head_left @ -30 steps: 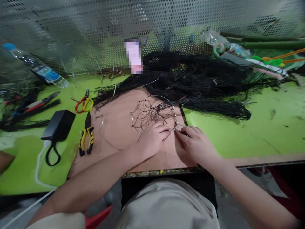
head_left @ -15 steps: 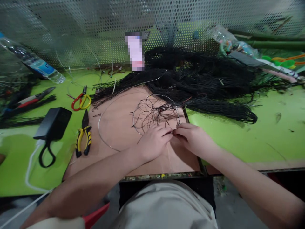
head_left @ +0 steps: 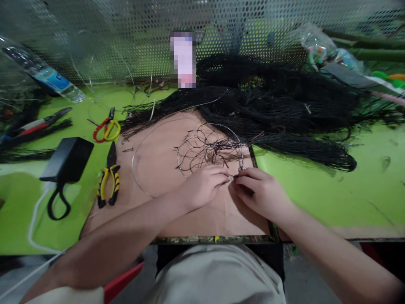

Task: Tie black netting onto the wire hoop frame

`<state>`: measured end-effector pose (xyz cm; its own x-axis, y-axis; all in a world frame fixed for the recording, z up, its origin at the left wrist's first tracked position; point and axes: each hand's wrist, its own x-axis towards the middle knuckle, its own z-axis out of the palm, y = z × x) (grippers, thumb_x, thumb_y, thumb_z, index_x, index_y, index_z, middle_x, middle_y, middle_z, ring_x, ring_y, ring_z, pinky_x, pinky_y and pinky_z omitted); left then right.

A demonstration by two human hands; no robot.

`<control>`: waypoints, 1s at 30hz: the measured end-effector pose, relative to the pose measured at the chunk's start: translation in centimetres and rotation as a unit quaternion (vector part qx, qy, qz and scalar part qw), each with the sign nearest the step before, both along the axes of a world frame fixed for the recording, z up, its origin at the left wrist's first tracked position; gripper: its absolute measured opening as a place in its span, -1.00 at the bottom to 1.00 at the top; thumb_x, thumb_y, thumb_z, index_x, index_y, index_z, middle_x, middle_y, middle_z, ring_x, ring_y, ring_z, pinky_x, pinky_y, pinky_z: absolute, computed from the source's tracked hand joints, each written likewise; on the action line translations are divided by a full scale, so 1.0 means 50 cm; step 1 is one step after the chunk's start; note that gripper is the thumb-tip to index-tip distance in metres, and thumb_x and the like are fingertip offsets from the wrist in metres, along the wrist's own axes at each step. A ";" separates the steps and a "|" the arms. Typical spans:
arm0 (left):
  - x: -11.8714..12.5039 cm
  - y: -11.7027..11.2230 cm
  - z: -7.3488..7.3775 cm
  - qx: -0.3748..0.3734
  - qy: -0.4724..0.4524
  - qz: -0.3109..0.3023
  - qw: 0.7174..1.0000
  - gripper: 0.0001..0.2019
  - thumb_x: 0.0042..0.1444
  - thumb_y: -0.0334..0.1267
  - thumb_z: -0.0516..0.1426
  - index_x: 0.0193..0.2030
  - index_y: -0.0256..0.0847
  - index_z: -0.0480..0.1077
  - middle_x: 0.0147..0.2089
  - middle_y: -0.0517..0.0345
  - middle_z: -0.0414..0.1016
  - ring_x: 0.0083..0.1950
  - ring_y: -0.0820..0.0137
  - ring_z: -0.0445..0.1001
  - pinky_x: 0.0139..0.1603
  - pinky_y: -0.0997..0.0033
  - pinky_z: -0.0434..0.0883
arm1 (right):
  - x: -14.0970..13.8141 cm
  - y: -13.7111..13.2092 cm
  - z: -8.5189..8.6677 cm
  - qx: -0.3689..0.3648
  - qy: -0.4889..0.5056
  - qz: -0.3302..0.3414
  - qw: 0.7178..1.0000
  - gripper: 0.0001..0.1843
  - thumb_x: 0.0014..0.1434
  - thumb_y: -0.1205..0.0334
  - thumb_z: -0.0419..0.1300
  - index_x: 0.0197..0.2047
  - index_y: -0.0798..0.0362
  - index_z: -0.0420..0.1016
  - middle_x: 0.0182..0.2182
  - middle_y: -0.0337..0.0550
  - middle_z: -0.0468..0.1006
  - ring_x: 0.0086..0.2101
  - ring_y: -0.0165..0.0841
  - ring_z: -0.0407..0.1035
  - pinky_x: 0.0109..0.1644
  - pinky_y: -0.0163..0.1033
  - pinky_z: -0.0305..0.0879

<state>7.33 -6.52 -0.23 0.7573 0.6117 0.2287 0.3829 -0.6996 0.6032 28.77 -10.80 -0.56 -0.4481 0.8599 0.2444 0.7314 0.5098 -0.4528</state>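
Note:
A small wire ring (head_left: 236,137) strung with thin black netting (head_left: 205,147) lies on a brown board (head_left: 196,211). My left hand (head_left: 202,185) and my right hand (head_left: 259,192) meet at the ring's near edge, fingertips pinched together on the wire and a strand there. Both hands are closed. A larger bare wire hoop (head_left: 134,169) lies on the board to the left of the ring.
A big heap of black netting (head_left: 278,105) covers the back of the green table (head_left: 348,198). Yellow-handled pliers (head_left: 109,181), red-and-yellow scissors (head_left: 106,128), a black adapter (head_left: 66,158), other cutters (head_left: 41,122) and a water bottle (head_left: 47,76) lie left. A perforated metal screen (head_left: 126,33) stands behind.
My hands stay pinched at the ring's near edge, with the fingertips drawn closer together. The view has shifted slightly, so the table items sit a little further left and the ring a little right.

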 end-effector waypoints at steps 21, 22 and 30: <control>0.004 -0.014 0.002 0.030 0.108 0.018 0.993 -0.71 0.33 -0.43 -0.01 -0.10 -0.23 0.55 -0.05 0.04 0.55 -0.01 0.30 0.49 0.05 0.30 0.44 | -0.013 0.002 0.010 -0.045 -0.018 -0.020 0.999 -0.88 0.29 0.32 0.11 -0.23 0.06 0.49 -0.28 -0.05 0.51 -0.28 -0.27 0.40 -0.21 -0.20 0.33; 0.004 -0.015 0.001 0.028 0.107 0.020 0.994 -0.71 0.32 -0.44 -0.01 -0.10 -0.23 0.55 -0.04 0.04 0.55 0.00 0.29 0.49 0.06 0.30 0.44 | -0.014 0.003 0.011 -0.048 -0.027 -0.018 0.998 -0.89 0.29 0.32 0.12 -0.24 0.06 0.48 -0.29 -0.05 0.50 -0.29 -0.27 0.39 -0.22 -0.20 0.32; 0.008 -0.018 0.002 0.015 0.080 0.077 0.994 -0.80 0.32 -0.39 0.00 -0.07 -0.25 0.44 -0.09 0.03 0.53 -0.12 0.31 0.51 -0.11 0.32 0.45 | -0.015 0.005 0.012 -0.054 -0.053 -0.006 0.997 -0.87 0.31 0.33 0.08 -0.23 0.07 0.45 -0.29 -0.06 0.47 -0.30 -0.28 0.37 -0.21 -0.20 0.27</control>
<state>7.75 -7.40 -0.13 0.6828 0.7185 0.1324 0.5770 -0.6414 0.5056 28.03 -10.57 0.05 -0.4566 0.8838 0.1018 0.7831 0.4536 -0.4253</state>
